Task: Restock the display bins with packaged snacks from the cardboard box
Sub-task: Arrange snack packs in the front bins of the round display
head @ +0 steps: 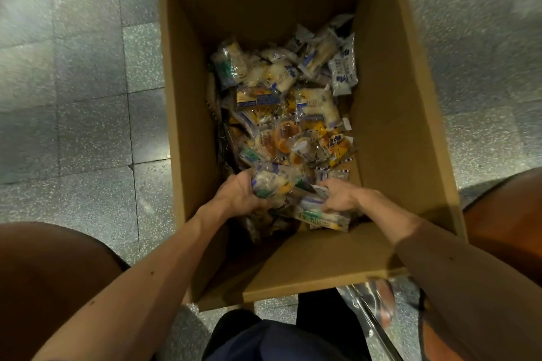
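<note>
The tall open cardboard box (396, 126) is seen in plain tan-brown on its inner walls. The small clear plastic snack packets (313, 105) heaped inside are marked with blue-and-white print at the far end, orange and yellow in the middle, and green bands on a few. The tiled stone floor (88, 97) is coloured grey, speckled with white flecks and crossed by dark joint lines. A dark navy cloth garment (278, 340) is shown at the bottom edge.
</note>
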Demonstrator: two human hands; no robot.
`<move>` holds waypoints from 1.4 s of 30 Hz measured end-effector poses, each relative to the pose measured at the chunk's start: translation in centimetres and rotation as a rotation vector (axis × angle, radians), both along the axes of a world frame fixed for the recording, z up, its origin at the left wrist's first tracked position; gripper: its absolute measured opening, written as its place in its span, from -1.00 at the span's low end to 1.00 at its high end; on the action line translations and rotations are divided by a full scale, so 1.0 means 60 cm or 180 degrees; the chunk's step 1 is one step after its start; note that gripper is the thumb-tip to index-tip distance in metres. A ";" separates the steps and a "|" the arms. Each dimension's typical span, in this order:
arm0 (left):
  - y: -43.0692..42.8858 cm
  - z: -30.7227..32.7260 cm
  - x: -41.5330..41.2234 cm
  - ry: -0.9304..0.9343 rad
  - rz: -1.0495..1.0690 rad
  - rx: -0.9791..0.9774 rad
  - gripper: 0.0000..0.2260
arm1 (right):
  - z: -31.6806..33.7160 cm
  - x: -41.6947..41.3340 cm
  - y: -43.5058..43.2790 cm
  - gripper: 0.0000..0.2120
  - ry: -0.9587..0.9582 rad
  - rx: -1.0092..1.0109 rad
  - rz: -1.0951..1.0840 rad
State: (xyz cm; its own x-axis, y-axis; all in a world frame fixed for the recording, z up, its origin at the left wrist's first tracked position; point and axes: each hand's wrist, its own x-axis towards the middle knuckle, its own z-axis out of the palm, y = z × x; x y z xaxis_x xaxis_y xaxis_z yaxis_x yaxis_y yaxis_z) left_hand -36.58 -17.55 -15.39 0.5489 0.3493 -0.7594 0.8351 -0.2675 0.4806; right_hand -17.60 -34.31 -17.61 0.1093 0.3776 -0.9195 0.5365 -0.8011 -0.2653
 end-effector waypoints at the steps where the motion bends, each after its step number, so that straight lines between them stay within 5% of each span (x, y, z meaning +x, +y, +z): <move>1: 0.005 0.003 0.003 -0.0021 0.0087 -0.0063 -0.39 | 0.007 0.004 -0.003 -0.50 -0.0005 -0.0030 -0.0065; 6: 0.021 0.033 0.012 -0.0273 0.0478 -0.0527 -0.56 | 0.039 0.019 -0.019 -0.45 0.0244 -0.0002 -0.0589; 11: 0.033 0.074 0.011 -0.0441 0.0765 -0.0829 -0.57 | 0.074 0.026 -0.036 -0.84 0.0405 0.0158 -0.1388; 16: 0.056 0.127 0.009 -0.0461 0.0486 -0.0819 -0.59 | 0.130 0.021 -0.049 -0.58 0.0343 0.0370 -0.2008; 25: 0.126 0.360 -0.081 -0.1362 0.0590 -0.0912 -0.68 | 0.330 -0.058 -0.008 -0.65 0.0272 0.1330 -0.2929; 29: 0.154 0.473 -0.175 -0.1970 0.1018 -0.1056 -0.76 | 0.435 -0.127 0.065 -0.53 0.0850 0.1894 -0.2945; 35: 0.169 0.583 -0.337 -0.2694 0.2153 -0.1132 -0.74 | 0.559 -0.265 0.208 -0.96 0.1472 0.2429 -0.2506; 42: 0.117 0.626 -0.573 -0.3166 0.3775 -0.0726 -0.62 | 0.610 -0.459 0.337 -0.32 0.2640 0.2129 -0.1346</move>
